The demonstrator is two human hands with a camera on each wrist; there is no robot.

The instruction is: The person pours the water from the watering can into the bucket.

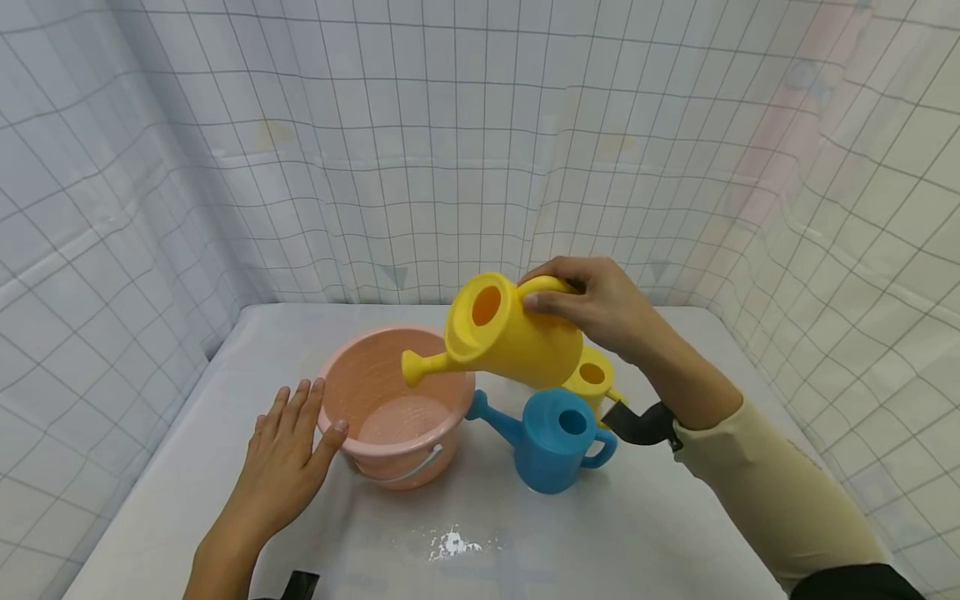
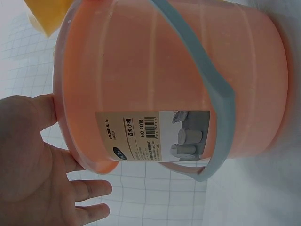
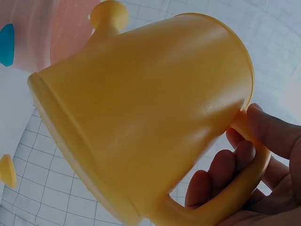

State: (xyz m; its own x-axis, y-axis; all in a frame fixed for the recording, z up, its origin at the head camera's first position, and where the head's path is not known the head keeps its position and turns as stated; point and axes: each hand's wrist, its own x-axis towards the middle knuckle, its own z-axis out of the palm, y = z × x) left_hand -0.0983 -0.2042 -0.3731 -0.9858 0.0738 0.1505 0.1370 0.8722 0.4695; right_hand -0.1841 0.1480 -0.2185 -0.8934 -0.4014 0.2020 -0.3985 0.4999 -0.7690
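My right hand (image 1: 600, 304) grips the handle of a yellow watering can (image 1: 517, 333), its fingers curled round it in the right wrist view. The can is tilted, with its spout over the pink bucket (image 1: 459, 433). My left hand (image 1: 288, 462) touches the bucket's left rim, fingers extended; in the left wrist view the thumb and a finger lie against the rim. The bucket stands upright, its pale blue-grey handle (image 2: 218, 94) hanging down over the side. I cannot make out any water leaving the spout.
A blue watering can (image 1: 551, 450) stands right of the bucket, its spout near the bucket wall. Behind it is a second yellow watering can (image 1: 596, 375), partly hidden. A wet patch (image 1: 453, 543) shines on the white table (image 1: 637, 533). Gridded white curtains (image 1: 480, 150) surround the table.
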